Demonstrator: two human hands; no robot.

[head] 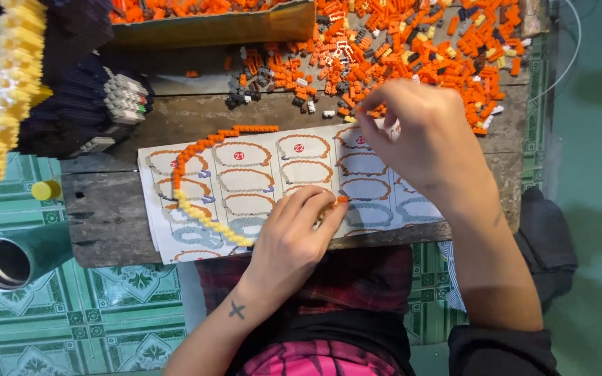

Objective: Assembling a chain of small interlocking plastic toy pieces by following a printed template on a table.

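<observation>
- My left hand (294, 240) pinches a small orange brick piece (341, 200) on the instruction sheet (273, 184), near the board's front edge.
- My right hand (419, 136) fingers close at the loose brick pile (412, 49); what they grip, I cannot tell.

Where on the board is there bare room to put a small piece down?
Bare wood lies on the board left of the instruction sheet, and between the sheet and the brick pile. The pile, and the sheet under both hands, are crowded.

Hands (294, 240) over brick-strewn instruction sheet (259, 188)
</observation>
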